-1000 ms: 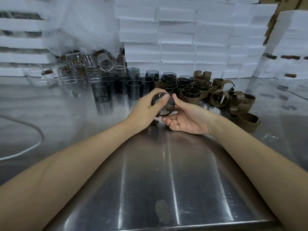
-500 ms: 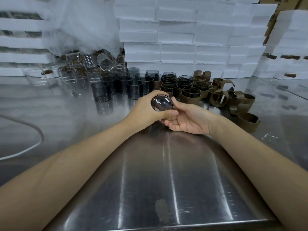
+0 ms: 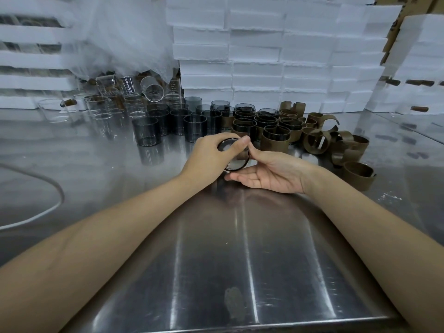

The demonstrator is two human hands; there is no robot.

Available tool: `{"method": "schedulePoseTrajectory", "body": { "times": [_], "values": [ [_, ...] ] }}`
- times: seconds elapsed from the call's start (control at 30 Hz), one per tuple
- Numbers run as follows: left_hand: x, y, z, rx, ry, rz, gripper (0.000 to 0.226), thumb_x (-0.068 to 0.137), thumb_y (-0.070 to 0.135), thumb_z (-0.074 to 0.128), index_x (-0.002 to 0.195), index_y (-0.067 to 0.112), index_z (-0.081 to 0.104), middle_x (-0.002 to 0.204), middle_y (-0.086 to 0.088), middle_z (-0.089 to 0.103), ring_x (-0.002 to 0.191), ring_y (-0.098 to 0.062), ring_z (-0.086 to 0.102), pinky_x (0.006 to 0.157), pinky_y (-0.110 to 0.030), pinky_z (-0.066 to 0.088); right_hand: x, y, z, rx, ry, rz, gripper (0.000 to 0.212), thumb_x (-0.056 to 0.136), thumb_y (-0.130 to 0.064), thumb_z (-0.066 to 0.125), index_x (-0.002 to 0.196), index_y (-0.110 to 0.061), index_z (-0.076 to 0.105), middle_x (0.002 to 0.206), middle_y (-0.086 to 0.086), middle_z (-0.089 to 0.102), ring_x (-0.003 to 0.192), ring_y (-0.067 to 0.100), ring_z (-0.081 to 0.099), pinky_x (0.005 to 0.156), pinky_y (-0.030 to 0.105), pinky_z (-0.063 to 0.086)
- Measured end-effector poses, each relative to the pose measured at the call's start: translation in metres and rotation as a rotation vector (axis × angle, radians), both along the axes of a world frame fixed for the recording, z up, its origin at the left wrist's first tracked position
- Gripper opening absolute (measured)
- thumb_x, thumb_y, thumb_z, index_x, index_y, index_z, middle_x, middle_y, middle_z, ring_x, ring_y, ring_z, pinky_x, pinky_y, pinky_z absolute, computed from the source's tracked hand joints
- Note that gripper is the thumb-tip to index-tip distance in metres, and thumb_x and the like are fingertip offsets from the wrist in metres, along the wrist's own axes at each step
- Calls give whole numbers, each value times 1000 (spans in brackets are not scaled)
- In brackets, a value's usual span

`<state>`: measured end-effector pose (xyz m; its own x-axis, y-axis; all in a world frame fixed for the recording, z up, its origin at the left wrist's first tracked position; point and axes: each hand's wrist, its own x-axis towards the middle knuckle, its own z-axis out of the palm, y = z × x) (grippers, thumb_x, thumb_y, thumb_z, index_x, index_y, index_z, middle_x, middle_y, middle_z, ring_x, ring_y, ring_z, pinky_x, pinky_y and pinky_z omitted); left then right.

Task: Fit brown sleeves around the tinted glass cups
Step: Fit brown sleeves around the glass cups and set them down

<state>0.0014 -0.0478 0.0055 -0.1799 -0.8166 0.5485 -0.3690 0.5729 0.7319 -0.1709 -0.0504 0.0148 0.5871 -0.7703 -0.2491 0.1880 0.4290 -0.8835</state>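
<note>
A tinted glass cup [image 3: 236, 156] is tipped so its round end faces me, above the steel table's middle. My left hand [image 3: 211, 157] grips it from the left, thumb across its face. My right hand [image 3: 269, 170] lies palm up under and beside it, thumb touching the rim and fingers stretched under the cup. No sleeve shows on the held cup. Bare tinted cups [image 3: 146, 131] stand behind on the left. Cups wearing brown sleeves [image 3: 275, 138] stand behind my hands. Loose brown sleeves [image 3: 358, 175] lie piled on the right.
Clear glass beakers [image 3: 101, 108] crowd the back left under a plastic sheet. White foam boxes [image 3: 264, 56] are stacked along the back wall. A white cable [image 3: 48, 210] loops over the steel table [image 3: 240, 272] at left.
The cup has been turned in my hands, first showing its domed base and now a flatter round face. Both hands stayed in about the same place.
</note>
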Motion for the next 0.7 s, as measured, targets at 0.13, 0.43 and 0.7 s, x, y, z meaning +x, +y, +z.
{"method": "schedulePoseTrajectory", "body": {
  "times": [0.13,0.43,0.7],
  "values": [
    [0,0,-1,-14,-36,76,27,99,48,47,84,41,67,65,30,64,63,9,60,61,-6,40,2,2,-1,-22,-3,-3,57,85,-43,55,125,-4,50,112,34,64,105,34,67,75,29,58],
    [-1,4,1,-132,-217,-43,41,107,21,33,143,4,45,150,-7,44,141,-12,35,116,-15,22,14,5,-7,-289,36,-199,51,76,0,73,119,-9,46,113,13,64,100,25,70,76,30,58],
    [-14,9,-1,-422,-739,-25,65,101,42,18,149,1,33,161,-10,23,151,-20,13,123,-31,4,12,1,-12,-944,864,-521,40,88,-10,60,126,-10,48,115,7,64,103,22,61,81,20,48]
  ]
}}
